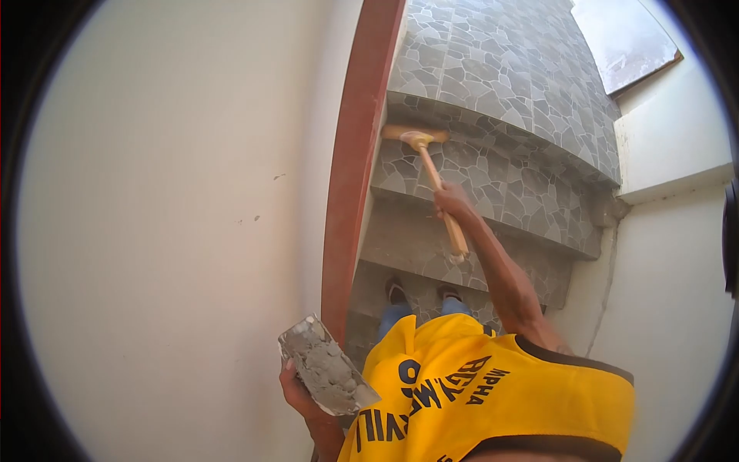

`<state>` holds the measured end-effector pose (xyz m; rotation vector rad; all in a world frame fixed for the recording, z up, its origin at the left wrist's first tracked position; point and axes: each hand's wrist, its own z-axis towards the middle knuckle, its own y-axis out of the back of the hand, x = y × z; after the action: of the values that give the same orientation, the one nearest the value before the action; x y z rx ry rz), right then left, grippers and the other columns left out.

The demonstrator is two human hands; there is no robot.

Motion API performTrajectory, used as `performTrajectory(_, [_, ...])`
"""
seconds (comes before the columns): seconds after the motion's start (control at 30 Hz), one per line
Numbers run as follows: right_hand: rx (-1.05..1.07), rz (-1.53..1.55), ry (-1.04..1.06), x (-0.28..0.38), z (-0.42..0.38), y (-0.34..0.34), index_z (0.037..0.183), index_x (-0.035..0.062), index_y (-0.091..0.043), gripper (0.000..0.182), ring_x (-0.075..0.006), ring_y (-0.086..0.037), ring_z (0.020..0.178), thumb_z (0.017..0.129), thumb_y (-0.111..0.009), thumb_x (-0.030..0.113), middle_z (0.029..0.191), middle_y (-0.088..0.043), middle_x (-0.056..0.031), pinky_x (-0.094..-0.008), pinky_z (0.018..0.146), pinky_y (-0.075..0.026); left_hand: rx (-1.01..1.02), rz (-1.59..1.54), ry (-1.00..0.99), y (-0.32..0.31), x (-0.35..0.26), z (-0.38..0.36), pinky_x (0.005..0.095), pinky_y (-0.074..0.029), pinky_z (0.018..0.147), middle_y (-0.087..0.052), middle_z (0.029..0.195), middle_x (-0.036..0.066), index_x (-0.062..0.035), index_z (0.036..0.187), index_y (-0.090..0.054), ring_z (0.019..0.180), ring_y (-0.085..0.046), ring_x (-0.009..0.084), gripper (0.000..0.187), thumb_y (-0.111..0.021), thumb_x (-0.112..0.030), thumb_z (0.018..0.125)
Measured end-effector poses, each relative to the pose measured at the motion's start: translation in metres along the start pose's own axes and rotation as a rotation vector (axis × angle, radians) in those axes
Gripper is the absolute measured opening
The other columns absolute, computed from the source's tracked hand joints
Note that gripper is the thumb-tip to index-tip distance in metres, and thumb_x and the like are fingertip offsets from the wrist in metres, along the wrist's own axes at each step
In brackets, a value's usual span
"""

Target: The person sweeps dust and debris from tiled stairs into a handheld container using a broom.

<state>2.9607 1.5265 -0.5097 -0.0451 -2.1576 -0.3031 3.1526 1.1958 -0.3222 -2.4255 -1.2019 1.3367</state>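
Observation:
My right hand [454, 200] is closed around the wooden handle of a brush [433, 165]. The brush's wide head [416, 136] lies at a stone-patterned step, close to the left wall; its bristles cannot be made out. At the lower left, my left hand [296, 389] grips a flat rectangular board or trowel [323, 366], whose upper face is covered with lumpy grey mortar. The fingers show at its left edge and the rest of the hand is hidden beneath it.
Patterned steps [531, 192] rise ahead to a tiled surface [493, 61]. A reddish-brown strip [358, 169] edges the cream wall [177, 215] on the left. Another pale wall [662, 269] stands right. My feet [396, 292] are on a lower step.

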Motion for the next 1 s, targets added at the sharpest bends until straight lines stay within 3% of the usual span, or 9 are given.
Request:
performTrajectory(0.13, [-0.207, -0.249, 0.104, -0.024, 0.030, -0.005, 0.084, 0.0001, -0.053, 0.016, -0.0165, -0.052, 0.046, 0.083, -0.047, 0.015, 0.058, -0.050, -0.0057, -0.0310, 0.042, -0.042, -0.028, -0.067, 0.018, 0.002, 0.006, 0.000, 0.0381, -0.049, 0.081, -0.057, 0.107, 0.015, -0.0017, 0.120, -0.048, 0.096, -0.058, 0.0255, 0.051, -0.040, -0.036, 0.083])
performTrajectory(0.27, [0.146, -0.123, 0.287, -0.088, 0.112, 0.026, 0.087, -0.0002, -0.052, 0.015, -0.0171, -0.049, 0.042, 0.084, -0.049, 0.014, 0.057, -0.046, -0.0052, -0.0319, 0.040, -0.043, 0.034, -0.042, 0.008, -0.002, 0.003, -0.007, 0.0376, -0.050, 0.080, -0.057, 0.108, 0.015, -0.0005, 0.119, -0.048, 0.095, -0.059, 0.0259, 0.050, -0.040, -0.035, 0.083])
performTrajectory(0.37, [0.244, 0.299, -0.103, -0.017, 0.050, 0.092, 0.085, -0.0016, -0.051, 0.012, -0.0162, -0.049, 0.043, 0.081, -0.050, 0.010, 0.059, -0.048, -0.0058, -0.0297, 0.039, -0.045, 0.088, -0.002, -0.028, -0.003, 0.002, -0.011, 0.0342, -0.048, 0.079, -0.058, 0.103, 0.008, -0.0073, 0.116, -0.052, 0.095, -0.057, 0.0199, 0.049, -0.030, -0.042, 0.088])
performTrajectory(0.47, [0.001, 0.225, -0.039, -0.006, -0.010, 0.083, 0.085, -0.0012, -0.050, 0.012, -0.0171, -0.052, 0.045, 0.082, -0.051, 0.010, 0.060, -0.049, -0.0058, -0.0304, 0.038, -0.045, 0.108, 0.009, -0.014, -0.011, 0.000, -0.016, 0.0336, -0.049, 0.076, -0.059, 0.100, 0.007, -0.0062, 0.114, -0.053, 0.091, -0.058, 0.0196, 0.048, -0.030, -0.040, 0.089])
performTrajectory(0.53, [-0.138, -0.043, 0.273, -0.025, 0.009, 0.027, 0.087, -0.0022, -0.049, 0.015, -0.0197, -0.056, 0.047, 0.082, -0.052, 0.012, 0.060, -0.051, -0.0076, -0.0329, 0.038, -0.045, 0.096, -0.059, -0.026, -0.017, 0.001, -0.020, 0.0360, -0.049, 0.080, -0.057, 0.106, 0.013, -0.0022, 0.118, -0.049, 0.095, -0.059, 0.0233, 0.048, -0.036, -0.035, 0.086])
performTrajectory(0.67, [0.016, -0.343, 0.231, -0.047, 0.083, -0.059, 0.090, -0.0046, -0.050, 0.025, -0.0235, -0.061, 0.054, 0.078, -0.054, 0.016, 0.064, -0.058, -0.0149, -0.0368, 0.042, -0.047, 0.175, 0.069, -0.010, -0.012, -0.004, -0.019, 0.0332, -0.049, 0.078, -0.059, 0.102, 0.008, -0.0060, 0.115, -0.053, 0.093, -0.058, 0.0200, 0.048, -0.030, -0.040, 0.089])
performTrajectory(0.77, [0.108, -0.701, 0.211, -0.032, 0.057, -0.004, 0.093, -0.0041, -0.054, 0.026, -0.0234, -0.063, 0.054, 0.077, -0.052, 0.016, 0.065, -0.060, -0.0166, -0.0370, 0.044, -0.048, 0.152, 0.088, -0.011, -0.020, -0.007, -0.024, 0.0337, -0.048, 0.080, -0.059, 0.103, 0.008, -0.0055, 0.116, -0.052, 0.095, -0.057, 0.0197, 0.049, -0.030, -0.039, 0.088])
performTrajectory(0.83, [0.254, -0.501, 0.062, -0.004, 0.016, 0.060, 0.095, -0.0019, -0.056, 0.023, -0.0227, -0.060, 0.049, 0.079, -0.050, 0.014, 0.060, -0.058, -0.0134, -0.0359, 0.043, -0.047, 0.132, 0.013, 0.035, -0.027, -0.005, -0.021, 0.0338, -0.047, 0.080, -0.059, 0.102, 0.008, -0.0049, 0.115, -0.052, 0.095, -0.057, 0.0194, 0.048, -0.031, -0.039, 0.088])
performTrajectory(1.0, [-0.064, 0.021, 0.122, -0.022, 0.016, 0.006, 0.090, -0.0028, -0.054, 0.018, -0.0207, -0.058, 0.047, 0.078, -0.052, 0.010, 0.057, -0.054, -0.0085, -0.0338, 0.041, -0.046, 0.131, 0.018, 0.045, -0.030, -0.007, -0.021, 0.0332, -0.048, 0.078, -0.059, 0.101, 0.008, -0.0055, 0.113, -0.053, 0.092, -0.057, 0.0195, 0.046, -0.033, -0.037, 0.087])
